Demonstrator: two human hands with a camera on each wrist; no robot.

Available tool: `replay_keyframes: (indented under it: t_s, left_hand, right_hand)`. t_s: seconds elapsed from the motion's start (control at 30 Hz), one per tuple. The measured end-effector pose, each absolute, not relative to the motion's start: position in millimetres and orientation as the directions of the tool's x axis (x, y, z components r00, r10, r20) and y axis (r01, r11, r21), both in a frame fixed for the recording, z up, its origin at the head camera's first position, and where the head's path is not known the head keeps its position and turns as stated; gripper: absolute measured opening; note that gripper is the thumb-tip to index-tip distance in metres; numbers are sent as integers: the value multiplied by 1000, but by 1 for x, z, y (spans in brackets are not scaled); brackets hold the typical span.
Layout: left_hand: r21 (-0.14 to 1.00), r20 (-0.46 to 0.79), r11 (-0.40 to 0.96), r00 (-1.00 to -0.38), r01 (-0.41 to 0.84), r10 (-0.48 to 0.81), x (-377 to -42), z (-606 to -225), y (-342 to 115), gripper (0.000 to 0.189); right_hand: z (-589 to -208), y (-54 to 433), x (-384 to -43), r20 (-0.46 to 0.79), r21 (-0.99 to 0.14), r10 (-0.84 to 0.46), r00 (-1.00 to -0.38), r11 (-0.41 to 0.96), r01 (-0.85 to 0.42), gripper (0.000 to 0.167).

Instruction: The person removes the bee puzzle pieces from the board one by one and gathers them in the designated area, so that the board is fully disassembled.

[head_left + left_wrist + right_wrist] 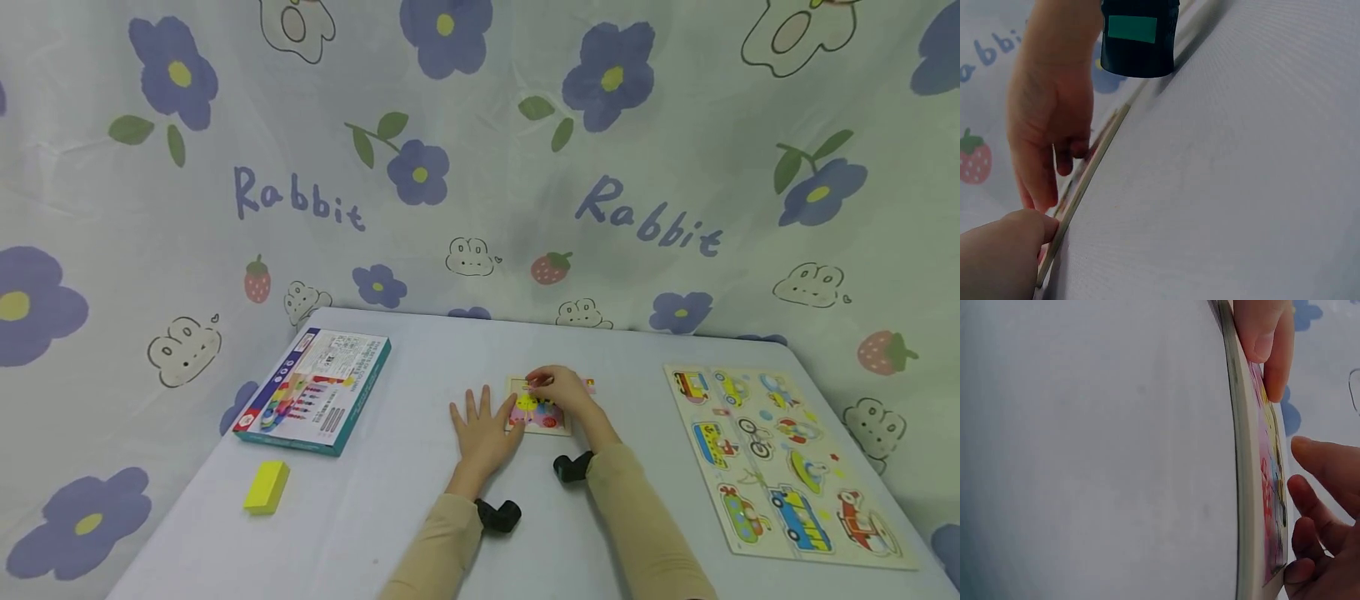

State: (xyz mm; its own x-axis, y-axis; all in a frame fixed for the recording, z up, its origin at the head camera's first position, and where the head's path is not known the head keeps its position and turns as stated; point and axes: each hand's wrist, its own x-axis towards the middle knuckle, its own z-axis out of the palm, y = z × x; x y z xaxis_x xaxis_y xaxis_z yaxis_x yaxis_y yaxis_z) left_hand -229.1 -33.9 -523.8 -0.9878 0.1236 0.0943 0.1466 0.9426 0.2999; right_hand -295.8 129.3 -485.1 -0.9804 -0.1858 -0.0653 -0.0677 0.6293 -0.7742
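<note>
A small wooden picture puzzle with pink and yellow parts lies flat on the white table. My left hand spreads its fingers at the puzzle's left edge. In the right wrist view, the thumb and a finger of the left hand touch the board. Over the puzzle's upper part hovers my right hand, its fingers bent loosely downward. No piece shows between the fingers of the right hand in the right wrist view. A small pink piece peeks out beyond that hand, partly hidden.
At the left lies a flat teal-edged box, with a yellow block in front of it. A large wooden vehicle puzzle board covers the table's right side. A printed cloth hangs behind the table.
</note>
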Motion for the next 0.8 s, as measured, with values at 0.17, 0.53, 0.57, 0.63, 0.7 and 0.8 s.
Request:
replay_keyframes:
  t_s: [0.17,0.53,0.57,0.63,0.7,0.8]
  left_hand:
    - [309,94,939,-987,150,127,-228,-523,-34,51]
    - [311,93,939,-988,149,126,-228,-522,-34,51]
    - [311,93,939,-988,149,126,-228,-522,-34,51]
    - [311,94,938,-987,151,128,-228,-523,-34,51]
    - [314,95,937,-987,154,130,-228,-523,-34,51]
    - [317,101,935,-986,157,131,-228,-523,-34,51]
  right_hand:
    - [-488,130,-297,-69,-704,-253,-965,698,-133,31]
    - [-491,129,-298,-70,-687,-269,-961,711,-149,32]
    - [-491,129,-298,-66,-688,-268,-961,710,-151,31]
    - [-491,128,-298,-59,-690,-268,-962,707,-154,30]
    - [-491,128,-298,-54,-692,-263,-963,705,-154,29]
    - [-492,128,-298,-55,-693,-260,-964,705,-150,31]
